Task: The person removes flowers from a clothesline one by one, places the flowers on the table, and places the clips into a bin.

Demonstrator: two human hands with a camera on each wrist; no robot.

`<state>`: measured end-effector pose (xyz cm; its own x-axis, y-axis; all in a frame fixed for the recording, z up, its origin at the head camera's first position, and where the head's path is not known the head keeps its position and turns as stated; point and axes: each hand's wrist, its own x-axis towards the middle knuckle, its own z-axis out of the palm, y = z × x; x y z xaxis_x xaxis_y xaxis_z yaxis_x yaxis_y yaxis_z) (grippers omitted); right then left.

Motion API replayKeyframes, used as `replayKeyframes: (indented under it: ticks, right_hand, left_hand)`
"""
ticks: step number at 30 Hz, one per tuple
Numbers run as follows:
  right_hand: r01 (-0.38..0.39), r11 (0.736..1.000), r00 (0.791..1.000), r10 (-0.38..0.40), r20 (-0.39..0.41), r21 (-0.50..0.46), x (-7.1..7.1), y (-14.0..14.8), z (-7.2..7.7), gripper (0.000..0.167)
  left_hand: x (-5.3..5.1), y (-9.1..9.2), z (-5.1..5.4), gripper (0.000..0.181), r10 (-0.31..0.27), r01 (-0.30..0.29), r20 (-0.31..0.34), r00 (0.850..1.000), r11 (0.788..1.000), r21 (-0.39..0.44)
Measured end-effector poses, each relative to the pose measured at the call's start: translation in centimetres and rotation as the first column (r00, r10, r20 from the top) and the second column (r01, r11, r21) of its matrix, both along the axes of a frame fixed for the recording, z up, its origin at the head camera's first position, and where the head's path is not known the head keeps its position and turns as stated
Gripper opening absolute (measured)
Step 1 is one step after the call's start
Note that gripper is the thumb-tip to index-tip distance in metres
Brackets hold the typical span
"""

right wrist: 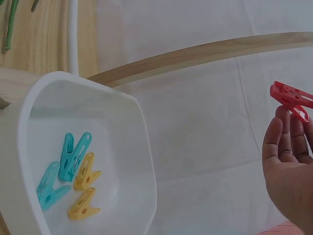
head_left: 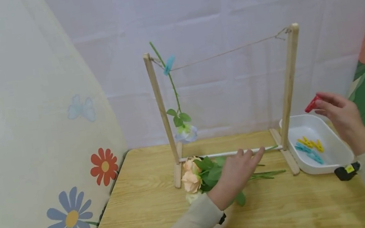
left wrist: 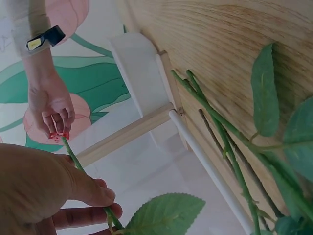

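Above the white tub, my right hand (head_left: pixel 343 116) pinches a red clothespin (right wrist: pixel 292 98) between thumb and fingers. My left hand (head_left: pixel 237 178) pinches a green flower stem (left wrist: pixel 73 155) with thumb and fingers, as the left wrist view shows. That stem's leaf (left wrist: pixel 166 215) is close to my fingers; its bloom cannot be told apart from the pile. Beneath the left hand lie several artificial roses (head_left: pixel 192 181), peach and cream, with green stems pointing right. A pale blue rose (head_left: pixel 186 133) hangs head down from the twine (head_left: pixel 223 53), clipped by a blue clothespin (head_left: pixel 169 65).
A wooden frame (head_left: pixel 290 76) with a white bottom rod (left wrist: pixel 205 166) stands at the back of the table (head_left: pixel 141 219). To its right sits a white tub (head_left: pixel 341 152) holding blue clothespins (right wrist: pixel 74 156) and yellow clothespins (right wrist: pixel 84 204). A flower-printed panel (head_left: pixel 69 67) borders the left side.
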<state>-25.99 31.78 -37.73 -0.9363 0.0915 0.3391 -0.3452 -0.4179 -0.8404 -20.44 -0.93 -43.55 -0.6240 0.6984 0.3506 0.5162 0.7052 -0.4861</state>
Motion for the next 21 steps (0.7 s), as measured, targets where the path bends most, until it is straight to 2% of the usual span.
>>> replayKeyframes:
  ticks: [6, 12, 14, 16, 21]
  right_hand:
    - [0.048, 0.999, 0.997, -0.048, 0.053, 0.007, -0.2, 0.4, -0.5, 0.021]
    - [0.096, 0.986, 0.984, -0.115, 0.136, 0.137, 0.6, 0.8, -1.1, 0.018]
    - [0.104, 0.981, 0.979, -0.131, 0.158, 0.166, 0.5, 0.9, -1.4, 0.017]
    - [0.108, 0.980, 0.978, -0.135, 0.162, 0.165, 0.3, 1.1, -1.7, 0.018]
    - [0.108, 0.977, 0.978, -0.138, 0.157, 0.183, 0.0, 1.1, -2.4, 0.020]
  left_hand:
    - [-0.2, 0.3, -0.6, 0.078, 0.002, -0.002, 0.014, 1.000, 1.000, -0.032]
    - [0.2, 0.3, -0.9, 0.064, -0.022, 0.022, -0.016, 1.000, 0.999, -0.045]
    - [0.1, 0.3, -1.1, 0.062, -0.019, 0.018, -0.019, 1.000, 0.998, -0.054]
    - [0.1, 0.4, -1.3, 0.061, -0.015, 0.013, -0.018, 1.000, 0.998, -0.061]
    - [0.0, 0.8, -1.7, 0.066, 0.003, 0.000, 0.032, 0.999, 0.995, -0.098]
